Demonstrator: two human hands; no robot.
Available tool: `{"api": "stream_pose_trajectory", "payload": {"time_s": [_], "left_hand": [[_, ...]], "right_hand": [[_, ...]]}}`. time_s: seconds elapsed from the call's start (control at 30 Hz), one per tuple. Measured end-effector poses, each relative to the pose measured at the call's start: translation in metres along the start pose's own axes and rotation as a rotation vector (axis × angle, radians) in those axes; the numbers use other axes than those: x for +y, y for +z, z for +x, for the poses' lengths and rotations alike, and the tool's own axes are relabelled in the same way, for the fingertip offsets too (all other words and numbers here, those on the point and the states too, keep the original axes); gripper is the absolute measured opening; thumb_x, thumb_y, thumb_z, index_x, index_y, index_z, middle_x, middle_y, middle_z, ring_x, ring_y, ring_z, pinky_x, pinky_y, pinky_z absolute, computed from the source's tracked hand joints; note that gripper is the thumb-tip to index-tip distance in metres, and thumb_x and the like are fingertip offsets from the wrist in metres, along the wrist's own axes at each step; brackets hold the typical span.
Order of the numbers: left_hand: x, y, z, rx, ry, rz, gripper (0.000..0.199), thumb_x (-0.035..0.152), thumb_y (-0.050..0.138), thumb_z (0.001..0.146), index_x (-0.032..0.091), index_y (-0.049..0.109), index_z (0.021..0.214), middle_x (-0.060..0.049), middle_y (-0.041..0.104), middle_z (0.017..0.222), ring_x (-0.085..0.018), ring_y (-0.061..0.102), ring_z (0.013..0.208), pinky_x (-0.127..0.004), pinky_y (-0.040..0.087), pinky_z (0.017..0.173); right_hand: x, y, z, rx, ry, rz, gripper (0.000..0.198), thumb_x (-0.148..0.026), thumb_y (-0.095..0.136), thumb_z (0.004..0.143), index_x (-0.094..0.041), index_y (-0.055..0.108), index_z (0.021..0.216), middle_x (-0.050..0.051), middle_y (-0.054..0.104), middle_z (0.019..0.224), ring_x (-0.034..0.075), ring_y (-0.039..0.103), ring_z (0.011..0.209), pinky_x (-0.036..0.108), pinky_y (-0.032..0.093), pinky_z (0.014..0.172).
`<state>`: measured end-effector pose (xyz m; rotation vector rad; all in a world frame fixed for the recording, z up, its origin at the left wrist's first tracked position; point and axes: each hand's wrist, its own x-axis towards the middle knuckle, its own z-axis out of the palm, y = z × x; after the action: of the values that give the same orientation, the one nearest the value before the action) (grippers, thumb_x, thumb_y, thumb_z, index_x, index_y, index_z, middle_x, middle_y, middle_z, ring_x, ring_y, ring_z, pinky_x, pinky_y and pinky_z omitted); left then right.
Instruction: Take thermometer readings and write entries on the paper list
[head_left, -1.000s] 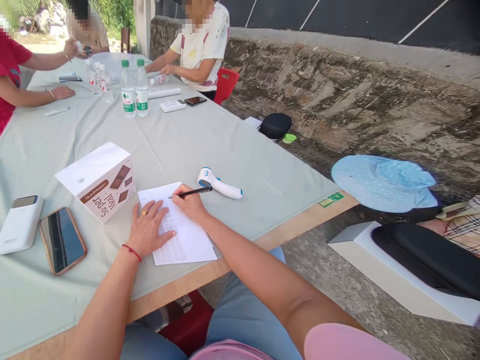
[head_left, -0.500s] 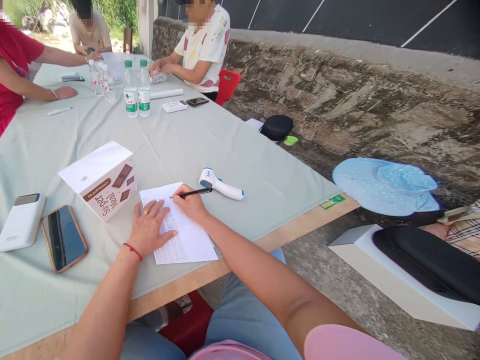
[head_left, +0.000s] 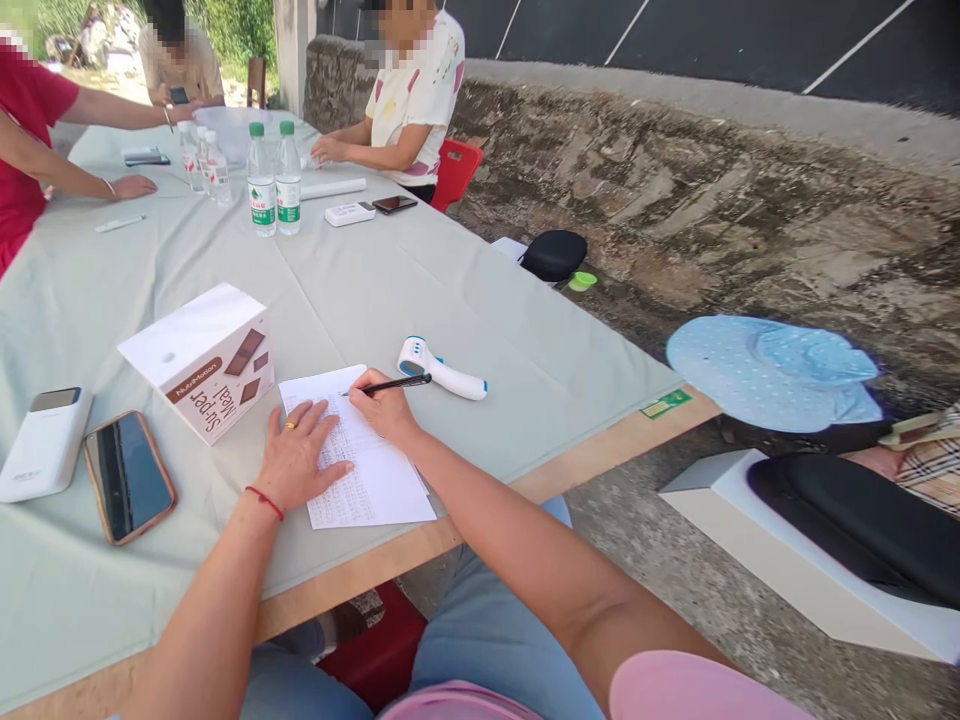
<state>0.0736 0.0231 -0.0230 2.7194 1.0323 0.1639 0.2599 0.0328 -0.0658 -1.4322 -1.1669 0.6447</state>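
Note:
My right hand [head_left: 384, 408] is closed around a black pen [head_left: 405, 382], its tip at the upper part of a white sheet of paper [head_left: 397, 495]. Rows of small handwriting cover the paper's left side. Flat on the sheet's left edge lies my left hand [head_left: 300, 455], fingers spread and holding nothing. Just beyond the left hand stands a white and brown box [head_left: 217, 365] marked "Su-per Meal". A white and blue infrared thermometer [head_left: 441, 370] rests on the table, a little past the pen.
At left lie a phone [head_left: 129, 478] and a white power bank [head_left: 46, 445]. Water bottles [head_left: 261, 185] stand farther back, near a white device [head_left: 350, 214] and a dark phone [head_left: 394, 203]. Several people sit or lean around the far end. A blue hat [head_left: 772, 372] is off the table's right side.
My right hand and the pen have shifted very slightly to the right along the paper. My left hand stays put. Across the table, the person in the patterned shirt has moved their hands.

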Motion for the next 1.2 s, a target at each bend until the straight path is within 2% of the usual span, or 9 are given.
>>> {"api": "stream_pose_trajectory", "payload": {"time_s": [0.5,0.97,1.2], "left_hand": [[-0.0003,-0.0013,-0.0003,-0.006,0.006,-0.006,0.058,0.051,0.061,0.084,0.023,0.05,0.133,-0.014,0.041,0.15,-0.034,0.034,0.139,-0.065,0.017,0.111],[0.0011,-0.0026,-0.0004,-0.015,-0.006,-0.014,0.057,0.049,0.062,0.083,0.023,0.05,0.133,-0.013,0.041,0.15,-0.034,0.034,0.14,-0.064,0.017,0.112],[0.0002,-0.0016,-0.0005,-0.007,0.0,-0.011,0.058,0.05,0.062,0.083,0.024,0.05,0.133,-0.013,0.041,0.151,-0.034,0.033,0.14,-0.065,0.017,0.112]], "right_hand": [[-0.0037,-0.0012,-0.0007,-0.041,0.021,-0.052,0.009,-0.027,0.054,0.066,-0.024,0.048,0.06,-0.004,0.051,0.058,0.015,0.046,0.06,0.028,0.038,0.058],[-0.0058,-0.0024,-0.0013,0.0,0.035,-0.006,0.009,-0.028,0.054,0.065,-0.024,0.048,0.06,-0.004,0.05,0.057,0.015,0.045,0.06,0.028,0.039,0.06],[-0.0036,-0.0012,-0.001,-0.023,0.032,-0.041,0.008,-0.025,0.054,0.064,-0.024,0.048,0.059,-0.005,0.05,0.056,0.015,0.044,0.059,0.028,0.037,0.058]]}}
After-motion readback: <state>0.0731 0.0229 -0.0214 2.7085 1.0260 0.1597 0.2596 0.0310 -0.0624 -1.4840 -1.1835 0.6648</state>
